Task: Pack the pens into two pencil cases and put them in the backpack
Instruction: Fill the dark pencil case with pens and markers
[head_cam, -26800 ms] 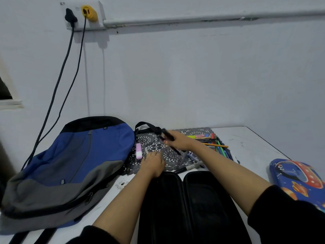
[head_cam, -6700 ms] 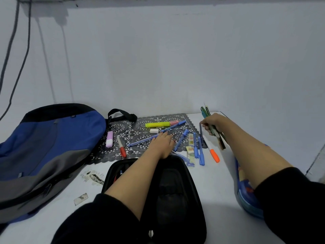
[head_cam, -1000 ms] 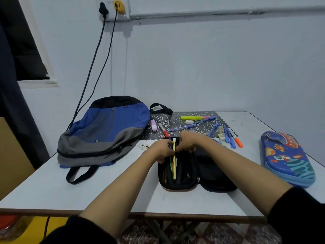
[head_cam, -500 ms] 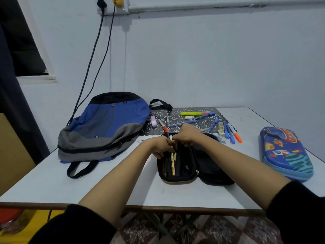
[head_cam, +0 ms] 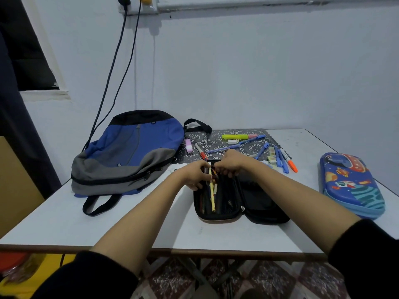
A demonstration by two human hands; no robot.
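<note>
Both bare forearms extended forward, black sleeves at elbows; left hand (head_cam: pixel 195 175) fingers curled, pinching a slim yellow pencil (head_cam: pixel 212 197); right hand (head_cam: pixel 230 161) palm-down, fingers curled, grip unclear.

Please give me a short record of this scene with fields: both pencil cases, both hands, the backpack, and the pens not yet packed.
black pencil case: open on the table, partly filled
blue pencil case: closed, at the table's right side
left hand: pinches the far end of the yellow pencil over the black pencil case
right hand: fingers curled beside it, grip unclear
backpack: lying at left, looks closed
loose pens: several on the dark mat behind the black pencil case
</note>
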